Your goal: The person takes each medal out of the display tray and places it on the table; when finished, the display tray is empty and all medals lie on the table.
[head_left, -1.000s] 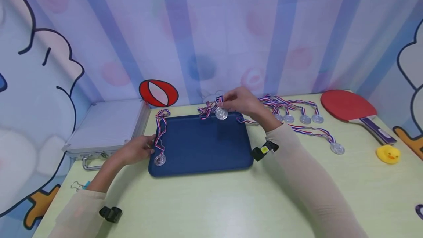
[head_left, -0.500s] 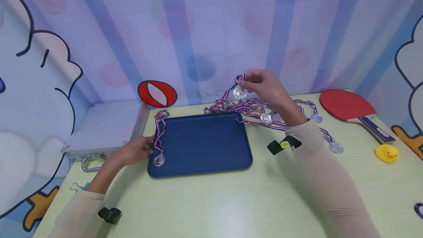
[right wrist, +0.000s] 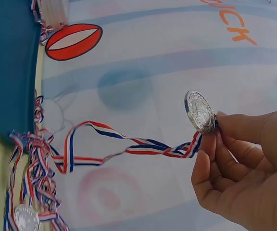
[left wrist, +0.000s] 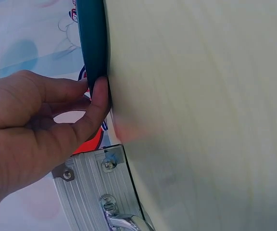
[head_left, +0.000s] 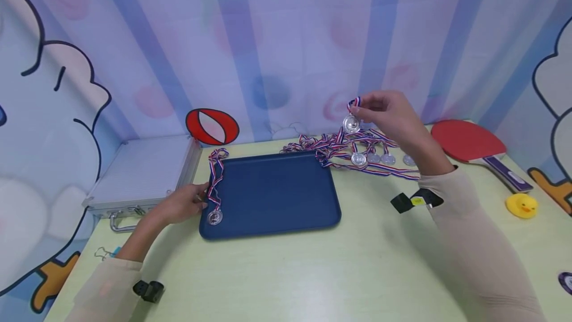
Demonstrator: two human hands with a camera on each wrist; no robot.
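My right hand (head_left: 395, 120) pinches the ribbon of a silver medal (head_left: 351, 123) right at the top of its disc, raised above the table's back side. In the right wrist view the striped red, white and blue ribbon (right wrist: 150, 147) trails from the held medal (right wrist: 201, 111) down to a tangle of ribbons. My left hand (head_left: 180, 205) grips the left rim of a dark blue tray (head_left: 277, 198); the left wrist view shows thumb and finger on either side of the tray edge (left wrist: 94, 43). Another medal (head_left: 215, 217) lies along the tray's left side, its ribbon stretching backward.
Several more medals (head_left: 359, 158) with tangled ribbons lie behind and right of the tray. A red table tennis paddle (head_left: 469, 140) and a yellow rubber duck (head_left: 522, 205) sit at the right. On the left stand a silver case (head_left: 143, 168) and a binder clip (head_left: 104, 253).
My right hand has moved up and to the right, taking the medal from over the tray's back edge and dragging its ribbon along. The left hand stays on the tray.
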